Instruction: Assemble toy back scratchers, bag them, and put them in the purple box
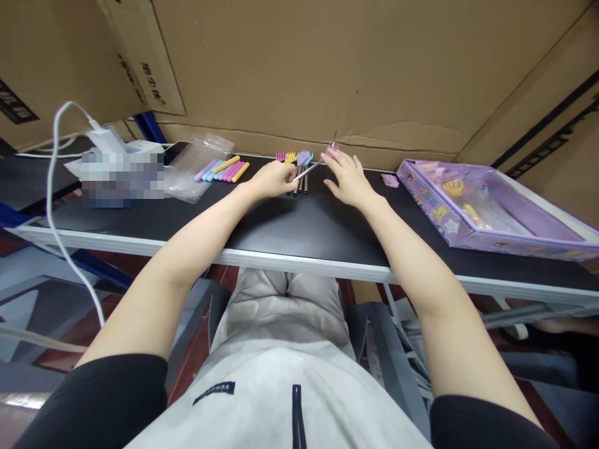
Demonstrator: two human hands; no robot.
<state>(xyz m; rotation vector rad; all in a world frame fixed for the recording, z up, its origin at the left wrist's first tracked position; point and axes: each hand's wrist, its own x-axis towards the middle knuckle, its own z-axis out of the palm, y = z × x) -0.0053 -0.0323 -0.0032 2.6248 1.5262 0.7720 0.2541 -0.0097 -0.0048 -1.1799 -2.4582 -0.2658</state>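
Observation:
My left hand (276, 179) is closed around the lower end of a slim metal back scratcher rod (307, 171), which slants up to the right. At its far end, my right hand (349, 178) lies with fingers stretched over a small pink piece (332, 148), thumb held apart; the fingers partly hide it. Beside and behind my left hand lie several back scratchers with metal rods and claw-shaped heads: pink (280, 156), yellow (291, 157) and blue-purple (304, 157). Left of them rests a group of coloured handles (224, 170) in purple, blue, pink and yellow.
A clear plastic bag (194, 171) lies left of the handles, near a white cable (52, 187) and blurred items. On the right stands an open purple box (468, 227) with a yellow claw inside. A small pink card (390, 180) lies between. Cardboard (304, 75) walls the back.

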